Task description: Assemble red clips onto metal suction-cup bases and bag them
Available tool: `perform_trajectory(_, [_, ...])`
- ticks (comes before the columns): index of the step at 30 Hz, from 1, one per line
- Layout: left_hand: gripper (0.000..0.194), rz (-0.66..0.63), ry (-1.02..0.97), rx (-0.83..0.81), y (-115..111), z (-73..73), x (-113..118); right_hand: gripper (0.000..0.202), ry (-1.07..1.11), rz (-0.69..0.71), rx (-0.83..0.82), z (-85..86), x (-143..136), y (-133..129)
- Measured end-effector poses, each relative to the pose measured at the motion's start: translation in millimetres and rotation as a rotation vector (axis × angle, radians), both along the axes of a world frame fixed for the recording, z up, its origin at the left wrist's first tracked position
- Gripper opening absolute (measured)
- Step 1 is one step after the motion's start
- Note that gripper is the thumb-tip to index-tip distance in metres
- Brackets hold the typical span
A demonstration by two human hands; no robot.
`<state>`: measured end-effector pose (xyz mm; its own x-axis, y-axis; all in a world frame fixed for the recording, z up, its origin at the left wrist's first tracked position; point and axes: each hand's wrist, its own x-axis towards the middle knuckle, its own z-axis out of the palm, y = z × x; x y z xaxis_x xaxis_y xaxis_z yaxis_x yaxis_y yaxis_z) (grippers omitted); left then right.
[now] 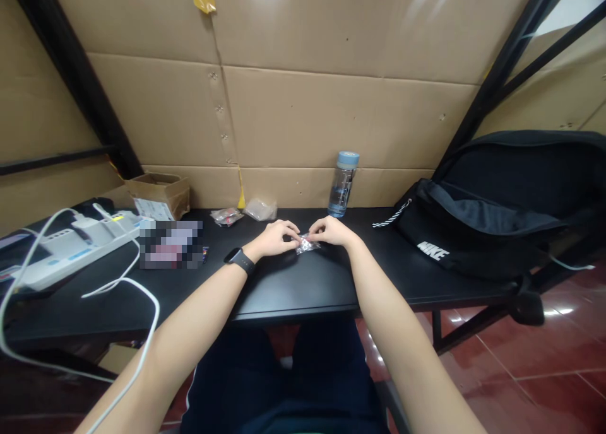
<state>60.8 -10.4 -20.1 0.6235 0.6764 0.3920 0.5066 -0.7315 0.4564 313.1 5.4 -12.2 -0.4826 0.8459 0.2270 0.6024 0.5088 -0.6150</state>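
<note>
A small clear plastic packet (307, 244) with red and whitish contents is held just above or on the black table, between both hands. My left hand (279, 238), with a dark watch on its wrist, pinches the packet's left side. On the other side, the fingers of my right hand (330, 231) are closed on its upper right edge. What exactly lies inside the packet is too small to tell. Behind my left hand lie a clear bag with red bits (227, 217) and a pale plastic bag (261, 210).
A water bottle (343, 185) stands upright behind my right hand. On the right sits a black backpack (478, 226). Leftward on the table (293, 289) are an open cardboard box (161, 194), a pixelated patch and a white power strip (76, 251) with loose cables.
</note>
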Motion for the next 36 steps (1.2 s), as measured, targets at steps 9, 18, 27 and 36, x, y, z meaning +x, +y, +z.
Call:
perform_trajectory(9, [0.030, -0.070, 0.142, 0.077, -10.9, 3.9, 11.3, 0.042, -0.054, 0.021, -0.018, -4.5, 4.8, 4.2])
perform_trajectory(18, [0.009, -0.050, 0.264, 0.115, -14.0, 4.5, 15.5, 0.049, -0.088, 0.023, -0.030, 2.9, 3.2, -4.4])
perform_trajectory(27, [0.035, 0.009, 0.247, 0.069, -13.7, 3.8, 12.5, 0.051, -0.238, 0.036, -0.013, 11.4, 5.4, -12.1])
perform_trajectory(36, [0.020, 0.146, 0.132, 0.180, -17.3, -4.8, 24.8, 0.026, -0.183, 0.005, 0.044, 4.8, 1.8, -6.5])
